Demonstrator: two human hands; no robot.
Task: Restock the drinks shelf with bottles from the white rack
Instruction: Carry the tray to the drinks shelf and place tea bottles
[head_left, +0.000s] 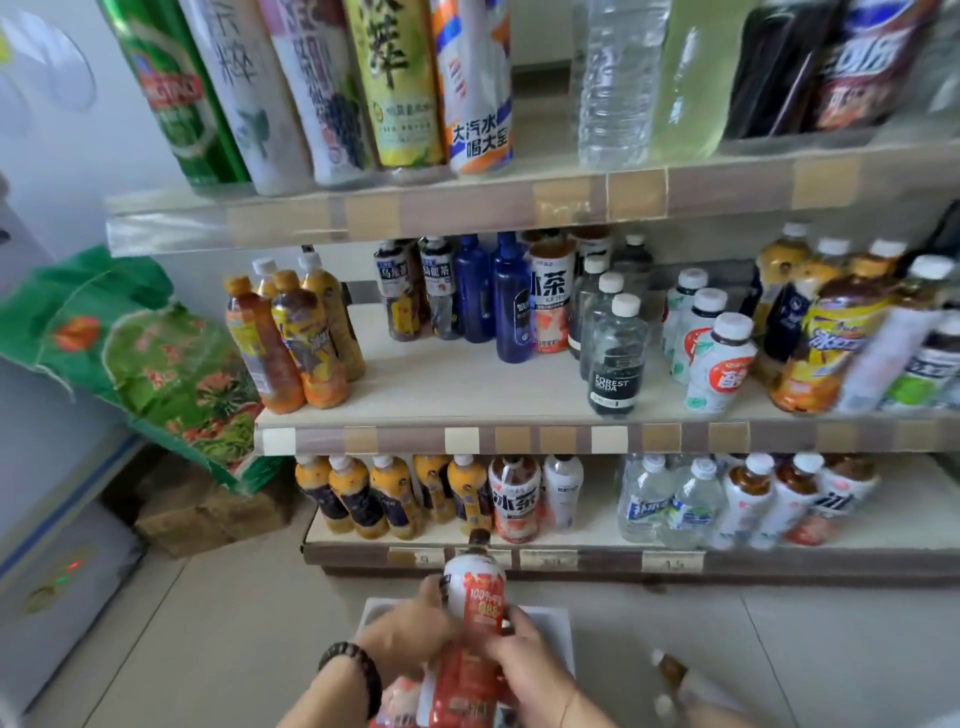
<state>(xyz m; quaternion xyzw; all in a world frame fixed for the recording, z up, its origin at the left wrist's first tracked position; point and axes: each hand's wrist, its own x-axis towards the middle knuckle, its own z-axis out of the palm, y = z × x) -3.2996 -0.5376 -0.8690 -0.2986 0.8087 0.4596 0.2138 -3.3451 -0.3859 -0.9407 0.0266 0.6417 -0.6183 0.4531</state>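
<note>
Both hands hold one red-and-white tea bottle (475, 597) with a dark cap, low in the middle of the view, its cap pointing toward the bottom shelf (571, 540). My left hand (410, 631) grips its left side; a dark bead bracelet is on that wrist. My right hand (519, 654) grips its lower right side. Beneath the hands stands the white rack (550, 623), with more red-labelled bottles (462, 696) in it. The drinks shelf has three levels, all stocked with bottles.
The middle shelf (441, 384) has a bare patch in front. A green printed sack (156, 358) lies on a cardboard box (208, 514) at the left, beside a white freezer (57, 566). Two bottles (670, 675) lie on the tiled floor at right.
</note>
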